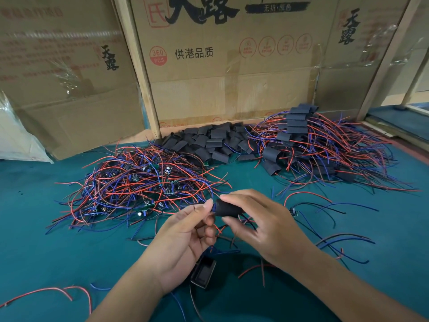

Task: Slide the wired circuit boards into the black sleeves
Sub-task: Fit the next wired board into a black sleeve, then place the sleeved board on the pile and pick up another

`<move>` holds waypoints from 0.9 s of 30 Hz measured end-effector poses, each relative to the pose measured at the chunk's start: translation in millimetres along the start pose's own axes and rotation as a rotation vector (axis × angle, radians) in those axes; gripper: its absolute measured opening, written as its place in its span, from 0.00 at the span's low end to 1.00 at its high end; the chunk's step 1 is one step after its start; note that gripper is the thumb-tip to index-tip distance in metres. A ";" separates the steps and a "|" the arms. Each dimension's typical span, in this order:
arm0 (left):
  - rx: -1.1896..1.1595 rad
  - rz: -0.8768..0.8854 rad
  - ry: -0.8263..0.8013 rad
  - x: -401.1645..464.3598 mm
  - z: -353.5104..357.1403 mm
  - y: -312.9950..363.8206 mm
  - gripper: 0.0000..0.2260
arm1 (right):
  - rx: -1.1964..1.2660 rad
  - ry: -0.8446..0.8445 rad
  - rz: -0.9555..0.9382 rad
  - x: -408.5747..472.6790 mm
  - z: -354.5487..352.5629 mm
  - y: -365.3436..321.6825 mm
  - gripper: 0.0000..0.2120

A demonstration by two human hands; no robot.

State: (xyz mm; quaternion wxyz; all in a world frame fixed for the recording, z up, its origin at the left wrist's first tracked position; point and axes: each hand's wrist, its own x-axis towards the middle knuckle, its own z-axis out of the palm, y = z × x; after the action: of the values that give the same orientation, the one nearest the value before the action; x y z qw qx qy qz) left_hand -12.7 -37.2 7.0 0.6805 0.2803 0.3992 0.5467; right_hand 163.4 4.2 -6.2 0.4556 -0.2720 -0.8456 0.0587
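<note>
Feeding a board into a sleeve over the green tabletop [46, 240].

Bare boards [139, 180] lie left, empty sleeves [209, 140] behind, finished ones [325, 145] right, all within reach. My right hand [267, 228] grips the black sleeve [228, 208]; my left hand [185, 231] pinches its end, steadying the board, I judge.

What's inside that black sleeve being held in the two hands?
At the black sleeve's left opening, a bit of blue shows where the left hand pinches. The right hand holds the sleeve. Anything deeper inside is covered.
</note>
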 end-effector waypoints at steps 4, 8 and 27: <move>-0.063 -0.046 0.028 0.2 2.2 -1.1 0.08 | -0.031 -0.011 -0.009 0.9 -1.5 -1.0 0.15; -0.051 -0.046 0.034 0.7 3.9 -5.0 0.05 | -0.050 -0.018 -0.023 1.8 -2.1 -2.0 0.16; -0.067 -0.092 0.038 0.8 3.3 -3.8 0.04 | -0.294 -0.070 -0.054 6.2 -13.2 7.1 0.12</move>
State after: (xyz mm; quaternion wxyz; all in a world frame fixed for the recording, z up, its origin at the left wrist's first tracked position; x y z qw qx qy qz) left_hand -7.9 -37.2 5.5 0.7063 0.2285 0.4061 0.5330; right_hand 174.2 11.4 3.6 0.3826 -0.3107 -0.8674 -0.0684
